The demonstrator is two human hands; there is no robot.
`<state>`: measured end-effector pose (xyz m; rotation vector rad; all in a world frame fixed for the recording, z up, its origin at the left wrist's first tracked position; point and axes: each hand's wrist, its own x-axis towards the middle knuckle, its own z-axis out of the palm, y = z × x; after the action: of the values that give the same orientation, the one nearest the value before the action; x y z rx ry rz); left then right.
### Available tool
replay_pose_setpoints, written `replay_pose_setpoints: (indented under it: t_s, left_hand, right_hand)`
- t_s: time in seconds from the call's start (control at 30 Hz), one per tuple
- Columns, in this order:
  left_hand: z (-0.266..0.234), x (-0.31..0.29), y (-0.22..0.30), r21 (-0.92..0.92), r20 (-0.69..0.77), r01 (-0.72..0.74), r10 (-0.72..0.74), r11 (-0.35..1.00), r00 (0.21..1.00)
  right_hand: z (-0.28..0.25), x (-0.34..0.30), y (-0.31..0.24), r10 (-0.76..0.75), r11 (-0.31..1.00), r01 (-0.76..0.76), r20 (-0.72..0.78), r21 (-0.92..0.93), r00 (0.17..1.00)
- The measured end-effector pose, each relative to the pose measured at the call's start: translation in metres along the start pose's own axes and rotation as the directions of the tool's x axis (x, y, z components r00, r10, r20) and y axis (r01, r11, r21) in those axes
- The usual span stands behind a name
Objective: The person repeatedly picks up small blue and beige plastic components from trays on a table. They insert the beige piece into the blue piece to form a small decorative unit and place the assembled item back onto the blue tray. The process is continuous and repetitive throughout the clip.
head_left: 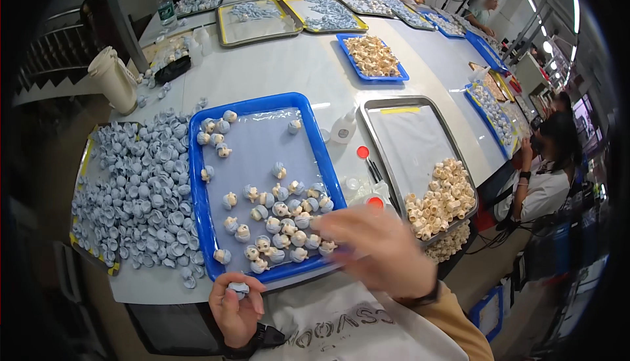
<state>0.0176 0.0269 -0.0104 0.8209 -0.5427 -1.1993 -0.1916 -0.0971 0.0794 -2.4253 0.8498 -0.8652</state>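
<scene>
My left hand is closed around a small light blue cup-shaped piece, just below the near edge of the blue tray. My right hand is smeared by motion over the tray's near right corner, and whether its fingers hold anything cannot be made out. Inside the tray stand or lie several small doll-head pieces, each cream with a light blue cap. Left of the tray spreads a big heap of loose light blue caps. Cream hollow pieces are piled in a metal tray on the right.
Between the trays are a white squeeze bottle, red round lids and thin dark tools. Farther off are a blue tray of cream pieces, a beige jug and a water bottle. Other people work around the table.
</scene>
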Motion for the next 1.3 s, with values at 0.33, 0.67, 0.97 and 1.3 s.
replay_pose_setpoints:
  t_s: [0.33, 0.67, 0.97, 1.3]
  left_hand:
    - [0.011, 0.008, -0.003, -0.012, 0.178, 0.180, -0.175, 0.984, 0.968]
    - [0.017, 0.012, 0.002, 0.230, 0.255, 0.264, -0.319, 0.937, 0.913]
    - [0.023, 0.012, 0.007, 0.370, 0.388, 0.171, -0.319, 0.913, 0.865]
    - [0.025, 0.006, 0.004, 0.213, 0.366, 0.356, -0.413, 0.910, 0.834]
  right_hand:
    - [-0.106, -0.095, 0.180, 0.609, 0.597, -0.447, 0.014, -0.666, 0.793]
    - [-0.112, -0.080, 0.191, 0.704, 0.622, -0.577, 0.054, -0.529, 0.708]
    - [-0.116, -0.077, 0.197, 0.698, 0.665, -0.626, 0.042, -0.406, 0.715]
    - [-0.088, -0.050, 0.086, 0.377, 0.896, -0.422, -0.262, -0.140, 0.888]
